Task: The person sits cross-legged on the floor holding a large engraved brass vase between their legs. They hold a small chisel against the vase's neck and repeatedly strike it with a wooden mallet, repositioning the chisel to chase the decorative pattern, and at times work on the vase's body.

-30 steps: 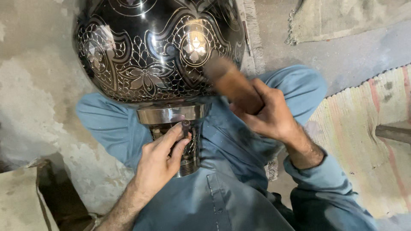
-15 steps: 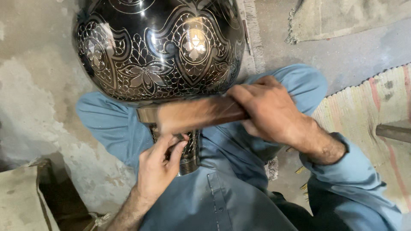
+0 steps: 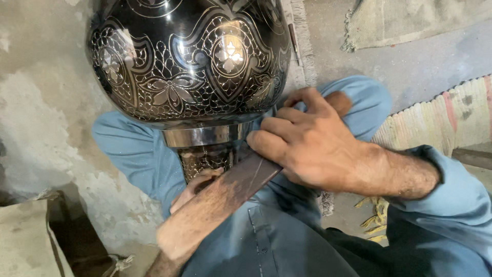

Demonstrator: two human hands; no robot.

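A glossy black vase [image 3: 189, 56] engraved with silver flowers lies across the lap, left hand [image 3: 197, 187] at its neck, right hand's [image 3: 307, 141] grip closed around a dark flat wooden bar [image 3: 225, 197].

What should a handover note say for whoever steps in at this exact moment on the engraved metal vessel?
Right hand: shut on a flat wooden bar, which slants down across the lap.
Left hand: fingers at the vessel's patterned neck; the bar hides most of it, so its grip cannot be told.
Vessel: black, resting on the person's blue-clothed legs, with its neck toward the body.
Done: silver floral engraving covers the visible bulb and neck.
Left: the smooth band between them shows no pattern; the far side is out of view.
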